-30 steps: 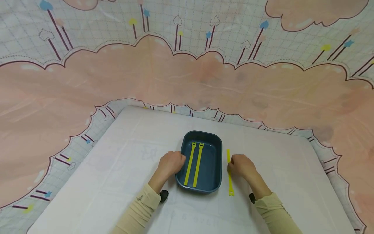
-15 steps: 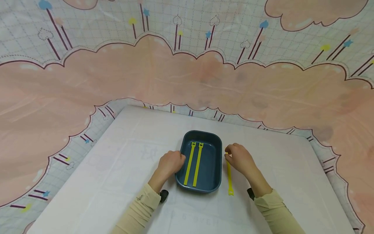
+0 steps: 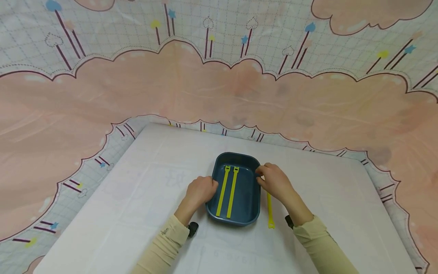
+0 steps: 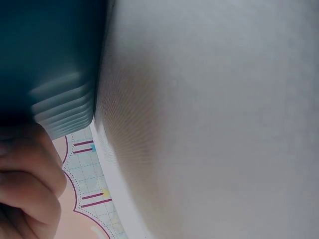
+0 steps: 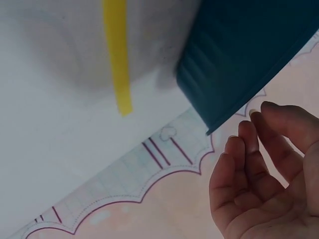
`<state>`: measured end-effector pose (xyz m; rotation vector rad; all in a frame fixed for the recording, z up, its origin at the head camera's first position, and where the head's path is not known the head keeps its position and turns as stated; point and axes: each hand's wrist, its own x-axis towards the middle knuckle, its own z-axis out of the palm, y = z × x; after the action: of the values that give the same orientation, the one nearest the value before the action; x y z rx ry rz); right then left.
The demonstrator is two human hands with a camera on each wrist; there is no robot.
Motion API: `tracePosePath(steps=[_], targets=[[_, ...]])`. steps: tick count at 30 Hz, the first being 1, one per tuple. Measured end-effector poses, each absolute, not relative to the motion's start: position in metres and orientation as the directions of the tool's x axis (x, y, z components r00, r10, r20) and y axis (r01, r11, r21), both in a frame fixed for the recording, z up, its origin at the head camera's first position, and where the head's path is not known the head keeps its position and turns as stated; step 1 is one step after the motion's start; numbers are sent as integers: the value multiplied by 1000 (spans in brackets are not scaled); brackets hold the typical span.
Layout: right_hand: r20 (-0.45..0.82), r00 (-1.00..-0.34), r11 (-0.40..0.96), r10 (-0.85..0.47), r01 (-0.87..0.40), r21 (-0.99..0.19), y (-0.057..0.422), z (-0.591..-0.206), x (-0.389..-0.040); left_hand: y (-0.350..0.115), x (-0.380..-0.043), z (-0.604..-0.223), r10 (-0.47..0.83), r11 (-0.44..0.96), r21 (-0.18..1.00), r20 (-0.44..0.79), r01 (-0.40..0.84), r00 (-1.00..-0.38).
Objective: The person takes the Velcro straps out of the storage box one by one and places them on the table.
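A dark blue rectangular tray (image 3: 247,194) sits on the white table. Inside it, two yellow cable ties with slotted heads, a left one (image 3: 222,194) and a right one (image 3: 232,194), lie side by side. My left hand (image 3: 201,189) grips the tray's left rim with curled fingers; in the left wrist view these fingers (image 4: 32,179) are against the tray wall (image 4: 45,55). At the right rim hovers my right hand (image 3: 276,182), its fingers loosely bent with nothing seen between them. A third cable tie (image 3: 270,213) lies on the table right of the tray, its far end hidden by that hand.
The white tabletop (image 3: 137,198) spreads around the tray on all sides. Behind it hangs a pink and white patterned cloth (image 3: 219,95). A dark wrist-worn device (image 3: 193,229) shows at the left cuff.
My right hand has let go of the loose cable tie and moved up and left to the tray's right rim. The tie stays on the table; my left hand stays put.
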<state>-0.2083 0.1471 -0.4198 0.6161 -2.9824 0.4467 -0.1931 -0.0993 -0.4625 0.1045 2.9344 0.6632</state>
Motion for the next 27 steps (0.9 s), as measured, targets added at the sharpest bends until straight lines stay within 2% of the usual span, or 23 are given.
tracePosePath(steps=[16,27], targets=[[64,-892,858,-447,-448,-252,114,-421,-213,-100,-192,-462,99,895,444,-112,39,-989],[11,-860,843,-510,-503,-188,100,-424,-215,-100,-192,-461,101,896,443,-122,37,-987]])
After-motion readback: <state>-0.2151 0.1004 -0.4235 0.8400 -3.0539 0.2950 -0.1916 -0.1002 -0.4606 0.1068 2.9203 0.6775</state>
